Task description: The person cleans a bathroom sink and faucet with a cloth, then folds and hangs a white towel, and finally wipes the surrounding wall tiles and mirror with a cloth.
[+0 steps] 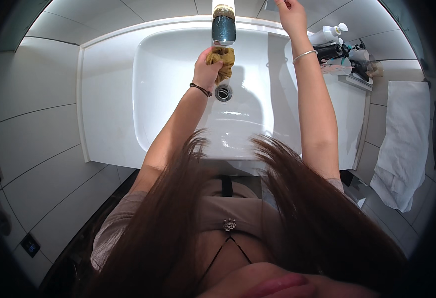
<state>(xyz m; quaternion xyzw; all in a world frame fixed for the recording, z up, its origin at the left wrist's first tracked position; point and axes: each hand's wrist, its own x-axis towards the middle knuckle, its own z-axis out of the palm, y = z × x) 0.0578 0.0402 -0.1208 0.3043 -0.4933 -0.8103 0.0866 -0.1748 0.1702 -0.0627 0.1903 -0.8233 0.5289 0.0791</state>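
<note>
My left hand [205, 70] grips a crumpled mustard-brown cloth [223, 61] over the white washbasin [173, 93]. The cloth sits just below the spout of the faucet [224, 28], and what looks like a thin stream of water falls onto it. The basin's metal drain [223, 92] lies a little nearer to me than the cloth. My right arm reaches up past the basin's right side. At the top edge of the picture, my right hand [293, 16] is near the tiled wall, its fingers bent and partly cut off. Whether it holds anything is not visible.
Pump bottles [327, 34], dark bottles [327, 52] and cups [341, 67] crowd the counter's right back corner. A white towel [404, 141] hangs on the right wall. Tiled walls [46, 78] enclose the counter [106, 100]. My long hair [158, 208] hangs into the view.
</note>
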